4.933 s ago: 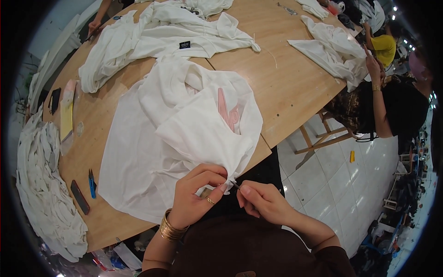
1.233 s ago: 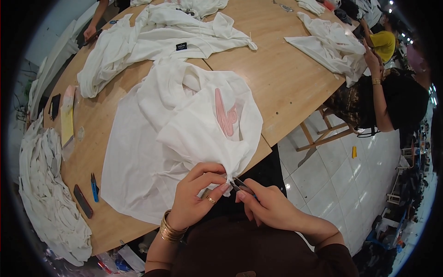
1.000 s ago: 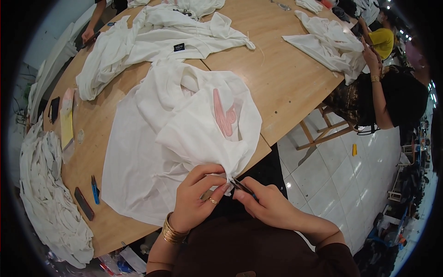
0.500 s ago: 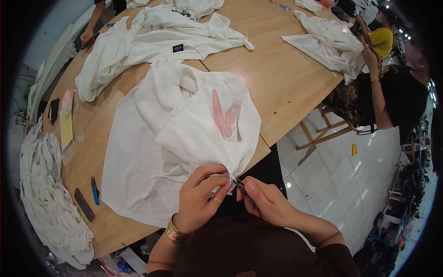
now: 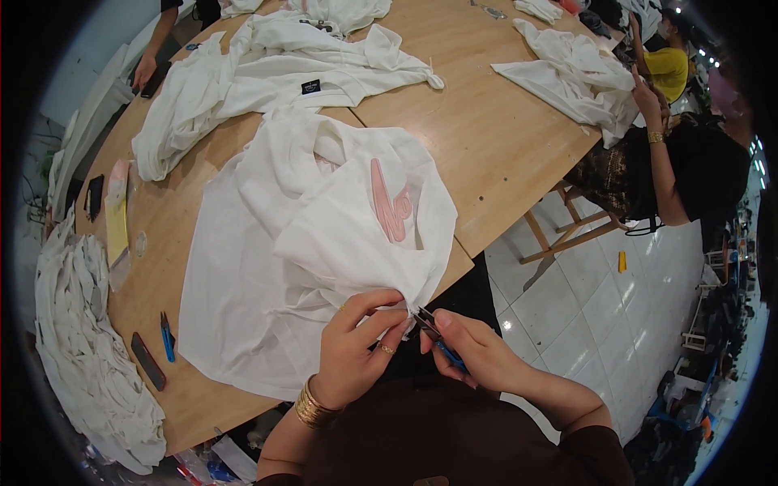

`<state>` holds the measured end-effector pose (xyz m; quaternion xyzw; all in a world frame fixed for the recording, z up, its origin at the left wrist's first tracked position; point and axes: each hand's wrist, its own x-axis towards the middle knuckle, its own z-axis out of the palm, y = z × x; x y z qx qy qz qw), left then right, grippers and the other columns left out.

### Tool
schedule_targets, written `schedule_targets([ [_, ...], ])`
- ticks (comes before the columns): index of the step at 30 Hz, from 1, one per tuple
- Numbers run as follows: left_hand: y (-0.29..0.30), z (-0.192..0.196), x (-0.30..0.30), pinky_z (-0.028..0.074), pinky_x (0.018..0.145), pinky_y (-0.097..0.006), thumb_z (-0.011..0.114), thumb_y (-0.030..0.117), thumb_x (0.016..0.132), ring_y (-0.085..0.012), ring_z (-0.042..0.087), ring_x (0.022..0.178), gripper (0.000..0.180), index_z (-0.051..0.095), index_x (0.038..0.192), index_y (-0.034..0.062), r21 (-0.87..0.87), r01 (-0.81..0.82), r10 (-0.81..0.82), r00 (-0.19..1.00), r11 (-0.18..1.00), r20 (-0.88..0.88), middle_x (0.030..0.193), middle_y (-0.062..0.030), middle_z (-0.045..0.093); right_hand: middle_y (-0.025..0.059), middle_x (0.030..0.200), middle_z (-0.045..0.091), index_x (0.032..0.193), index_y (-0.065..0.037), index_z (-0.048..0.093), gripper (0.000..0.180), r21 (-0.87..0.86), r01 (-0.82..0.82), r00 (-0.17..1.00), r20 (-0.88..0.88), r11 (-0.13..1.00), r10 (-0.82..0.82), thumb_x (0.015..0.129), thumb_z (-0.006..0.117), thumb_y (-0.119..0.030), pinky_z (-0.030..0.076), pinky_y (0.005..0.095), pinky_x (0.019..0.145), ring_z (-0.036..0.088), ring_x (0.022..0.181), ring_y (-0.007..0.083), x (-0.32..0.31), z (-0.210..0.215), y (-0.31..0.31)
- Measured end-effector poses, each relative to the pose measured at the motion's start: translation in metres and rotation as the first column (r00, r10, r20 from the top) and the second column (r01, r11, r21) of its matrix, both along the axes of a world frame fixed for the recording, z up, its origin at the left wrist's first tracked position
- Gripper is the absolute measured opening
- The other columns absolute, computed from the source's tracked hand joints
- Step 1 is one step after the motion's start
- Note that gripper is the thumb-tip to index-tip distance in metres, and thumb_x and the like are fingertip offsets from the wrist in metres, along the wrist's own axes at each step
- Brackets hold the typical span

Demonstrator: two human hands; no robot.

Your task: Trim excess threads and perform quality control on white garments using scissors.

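Right now, a white garment (image 5: 267,243) with a pink appliqué (image 5: 381,198) is lying across the worktop (image 5: 438,162), its gathered corner (image 5: 411,305) reaching over the near edge. The left hand (image 5: 356,352) is pinching that corner between its fingers, and the right hand (image 5: 474,348) is gripping blue-handled snips (image 5: 448,355), blades pointing toward the cloth. Farther left, other blue snips (image 5: 167,338) are lying beside a dark, flat object (image 5: 147,361), near heaped white cloth (image 5: 89,348). Beyond, another white garment (image 5: 284,69) is lying crumpled.
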<state>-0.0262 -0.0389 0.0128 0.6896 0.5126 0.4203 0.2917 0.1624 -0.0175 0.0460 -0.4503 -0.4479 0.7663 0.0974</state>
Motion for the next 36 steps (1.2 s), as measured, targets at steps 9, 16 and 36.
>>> schedule_targets([
  [9,0.002,0.0,0.0,0.049,0.067,-0.031,0.07,0.0,0.071,-0.0226,0.061,0.079,0.019,0.064,0.088,0.004,0.047,0.006,-0.003,0.998,0.999,-0.068,0.101,-0.0074,0.061,-0.0022,0.054,0.039,0.088,-0.005,0.049,0.037,0.055,0.112,0.993,-0.034,0.992,-0.111,0.101,0.034,-0.036,0.029,0.0214,0.045,0.035,0.048,0.0052,-0.006,-0.007,-0.004],
  [16,0.001,-0.002,0.001,0.05,0.069,-0.032,0.069,0.0,0.071,-0.0228,0.061,0.079,0.019,0.064,0.089,0.004,0.037,0.0,0.002,0.998,0.999,-0.064,0.101,-0.0074,0.061,-0.0029,0.055,0.04,0.083,-0.004,0.05,0.03,0.129,0.132,0.991,-0.011,0.983,-0.131,0.098,0.044,-0.03,0.03,0.0214,0.046,0.036,0.05,0.004,-0.008,-0.021,-0.003],
  [36,0.001,-0.003,-0.002,0.05,0.075,-0.03,0.067,-0.002,0.074,-0.0234,0.062,0.088,0.016,0.064,0.089,0.0023,-0.039,-0.01,0.012,0.999,0.999,0.045,0.101,-0.0081,0.063,-0.0042,0.054,0.034,0.08,-0.004,0.048,0.033,0.053,0.144,0.988,-0.063,0.988,-0.141,0.1,0.04,-0.029,0.027,0.0212,0.045,0.033,0.048,0.0038,-0.008,-0.014,-0.002],
])
